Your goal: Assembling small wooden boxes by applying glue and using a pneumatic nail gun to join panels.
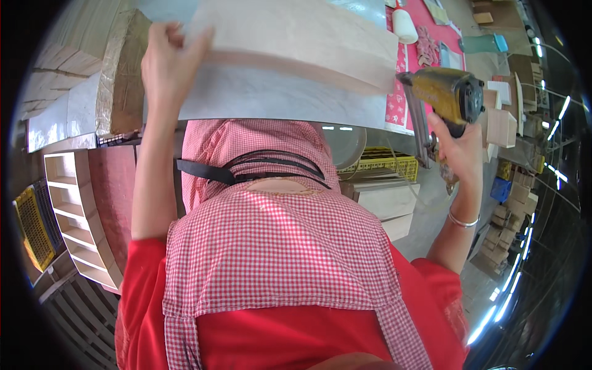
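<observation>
A pale wooden board (296, 40) lies across the far side of the worktop, its near edge smeared by motion. At its left end is my left hand (169, 65), fingers curled and thumb against the wood; the fingertips are partly hidden. My right hand (459, 145) grips a yellow and black pneumatic nail gun (441, 92) by its handle. The gun's nose points left, close to the right end of the board; whether they touch I cannot tell. Its long magazine hangs down past the worktop's right edge.
The metal worktop (283, 98) ends just before my checked apron. A white bottle (404, 26) stands on a pink patterned cloth (425, 12) at the far right. Stacked wooden panels (68, 49) are at the left, above a compartmented wooden frame (77, 216). A yellow crate (388, 163) sits below.
</observation>
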Available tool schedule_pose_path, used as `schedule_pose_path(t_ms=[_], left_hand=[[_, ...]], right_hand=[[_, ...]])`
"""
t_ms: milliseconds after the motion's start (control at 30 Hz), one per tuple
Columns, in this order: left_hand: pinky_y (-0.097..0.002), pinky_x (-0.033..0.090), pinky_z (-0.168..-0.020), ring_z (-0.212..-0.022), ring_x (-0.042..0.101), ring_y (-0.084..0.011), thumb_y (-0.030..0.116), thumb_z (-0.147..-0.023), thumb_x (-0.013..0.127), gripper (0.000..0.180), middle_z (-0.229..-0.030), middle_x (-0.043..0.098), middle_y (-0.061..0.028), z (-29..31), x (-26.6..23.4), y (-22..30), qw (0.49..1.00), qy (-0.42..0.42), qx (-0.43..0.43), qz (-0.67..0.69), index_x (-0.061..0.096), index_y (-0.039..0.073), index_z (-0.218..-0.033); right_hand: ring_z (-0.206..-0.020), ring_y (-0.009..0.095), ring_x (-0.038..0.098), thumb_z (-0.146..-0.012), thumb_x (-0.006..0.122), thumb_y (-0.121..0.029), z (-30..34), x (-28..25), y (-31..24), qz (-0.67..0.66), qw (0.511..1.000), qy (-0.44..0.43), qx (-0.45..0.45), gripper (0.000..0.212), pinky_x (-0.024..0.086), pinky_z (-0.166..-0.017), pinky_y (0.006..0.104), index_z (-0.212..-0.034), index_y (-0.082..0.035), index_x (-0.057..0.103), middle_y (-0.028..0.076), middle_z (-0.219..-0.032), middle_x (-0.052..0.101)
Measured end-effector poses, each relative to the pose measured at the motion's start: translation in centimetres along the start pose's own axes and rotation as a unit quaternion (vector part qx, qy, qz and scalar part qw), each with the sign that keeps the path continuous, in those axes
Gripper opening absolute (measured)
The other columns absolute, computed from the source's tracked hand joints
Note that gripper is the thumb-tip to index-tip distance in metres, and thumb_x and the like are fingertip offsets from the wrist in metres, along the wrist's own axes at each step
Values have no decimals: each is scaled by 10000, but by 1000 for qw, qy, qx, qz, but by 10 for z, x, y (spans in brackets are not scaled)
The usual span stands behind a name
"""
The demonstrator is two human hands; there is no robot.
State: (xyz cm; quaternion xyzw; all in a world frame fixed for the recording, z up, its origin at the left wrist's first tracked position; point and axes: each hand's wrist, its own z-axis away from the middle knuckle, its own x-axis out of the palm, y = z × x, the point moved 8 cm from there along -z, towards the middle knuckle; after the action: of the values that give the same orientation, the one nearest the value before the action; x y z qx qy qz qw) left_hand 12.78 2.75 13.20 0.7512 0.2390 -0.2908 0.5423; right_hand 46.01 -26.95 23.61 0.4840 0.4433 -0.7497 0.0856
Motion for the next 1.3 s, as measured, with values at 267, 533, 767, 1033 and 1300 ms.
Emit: schedule_pose_path(t_ms=[267, 533, 767, 1033, 1300], left_hand=[[-430, 451, -955, -1138, 559, -346, 317, -630, 868, 721, -1266, 538, -197, 60, -19, 115, 916, -53, 373, -140, 514, 50, -1199], [-530, 334, -1081, -1342, 405, -388, 312, -577, 882, 544, -1450, 437, -213, 46, 43, 127, 895, -197, 369, -155, 562, 77, -949], [-514, 319, -1092, -1340, 411, -373, 299, -552, 892, 554, -1441, 449, -212, 45, 43, 126, 897, -193, 374, -132, 557, 81, -936], [-506, 324, -1079, -1352, 400, -367, 310, -546, 896, 558, -1447, 450, -204, 44, 43, 126, 899, -191, 368, -144, 547, 89, -922], [-515, 396, -990, -1203, 508, -365, 345, -638, 835, 523, -1253, 561, -231, 37, 41, 113, 849, 29, 521, 77, 621, 56, -1017]], right_hand=[[-389, 50, 432, -876, 761, -305, 3, -21, 25, -30, 996, 3, 86, 334, 341, -383, 246, -752, -16, 648, -28, -509, 502], [-400, 51, 440, -878, 762, -310, 14, -16, 19, -41, 995, -18, 90, 344, 343, -394, 245, -737, -20, 642, -28, -493, 493], [-402, 50, 439, -882, 758, -297, 14, -14, 24, -42, 994, -29, 94, 305, 344, -392, 244, -813, -17, 659, -29, -508, 502], [-417, 52, 433, -929, 696, -275, 19, -8, 20, -70, 993, -28, 94, 272, 333, -406, 241, -938, -8, 647, -18, -515, 504], [-459, 45, 483, -876, 762, -174, 31, 3, -6, -66, 996, 6, 52, 259, 362, -400, 227, -1023, 7, 649, -1, -714, 630]])
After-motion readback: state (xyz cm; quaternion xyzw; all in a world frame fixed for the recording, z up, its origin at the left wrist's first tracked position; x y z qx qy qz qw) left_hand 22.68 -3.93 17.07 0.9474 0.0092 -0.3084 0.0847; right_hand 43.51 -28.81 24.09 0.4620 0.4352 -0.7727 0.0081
